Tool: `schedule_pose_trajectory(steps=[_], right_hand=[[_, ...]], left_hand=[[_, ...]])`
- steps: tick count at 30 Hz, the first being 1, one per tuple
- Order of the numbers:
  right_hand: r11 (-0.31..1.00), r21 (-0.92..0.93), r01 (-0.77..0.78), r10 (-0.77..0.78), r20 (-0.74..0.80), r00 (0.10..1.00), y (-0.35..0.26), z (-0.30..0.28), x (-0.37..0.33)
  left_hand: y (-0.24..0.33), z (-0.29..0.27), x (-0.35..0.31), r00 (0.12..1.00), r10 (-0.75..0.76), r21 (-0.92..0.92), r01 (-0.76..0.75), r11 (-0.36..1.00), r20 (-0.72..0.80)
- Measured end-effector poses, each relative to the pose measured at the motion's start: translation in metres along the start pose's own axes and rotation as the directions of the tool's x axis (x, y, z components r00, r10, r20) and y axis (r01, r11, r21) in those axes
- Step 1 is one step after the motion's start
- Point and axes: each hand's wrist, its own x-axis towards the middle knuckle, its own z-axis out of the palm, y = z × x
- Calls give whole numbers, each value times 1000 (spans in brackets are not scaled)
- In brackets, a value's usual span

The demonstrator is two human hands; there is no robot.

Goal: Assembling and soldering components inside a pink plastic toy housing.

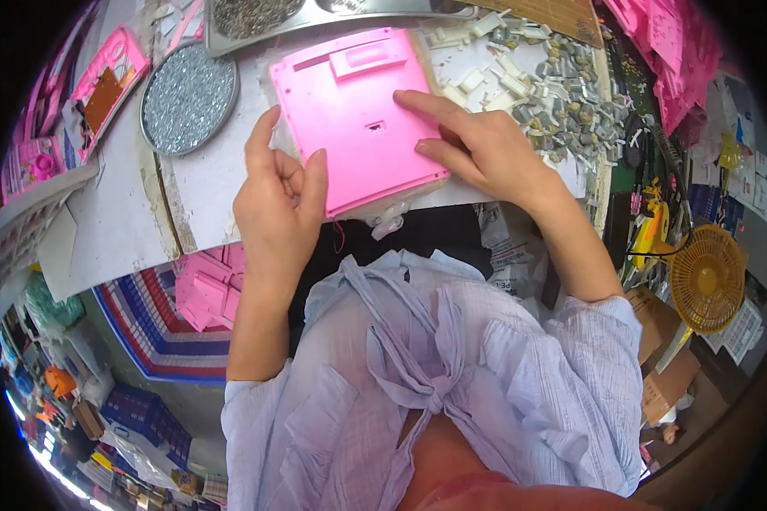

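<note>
in the head view, a pink panel (349, 162) is laid flat at the near edge of the white table (213, 187), squarely before the body, seemingly so that both sides can be reached. by the right hand (494, 149), the right side is covered, thumb and forefinger set apart on the face, probably to steady it; whether the edge is pinched from below cannot be told. the left hand (277, 192) is held open at the left side, forefinger stretched along the edge, thumb over the lower corner. a round dish (143, 111) of small metal pieces, a metal tray (268, 38) and a heap of small parts (562, 94) are set around it, presumably for easy reach.
</note>
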Motion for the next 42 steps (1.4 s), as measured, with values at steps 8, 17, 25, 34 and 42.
schedule_pose_trajectory(steps=[8,17,25,34,42], right_hand=[[932,-362,39,-40,6,999,-15,-1,0],[848,-371,379,-363,113,925,-48,-7,39],[760,-280,587,-616,-20,788,-53,45,70],[804,-221,551,-566,-3,824,-64,30,76],[585,-544,601,-695,45,718,-86,67,244]], left_hand=[[-5,-8,3,991,-67,-8,68,998,117],[-7,-26,10,959,-112,-201,167,965,259],[-7,-32,-9,901,-160,-149,237,960,404],[-54,-107,76,972,220,436,-163,885,-83],[-66,-106,97,951,290,501,-199,842,-110]])
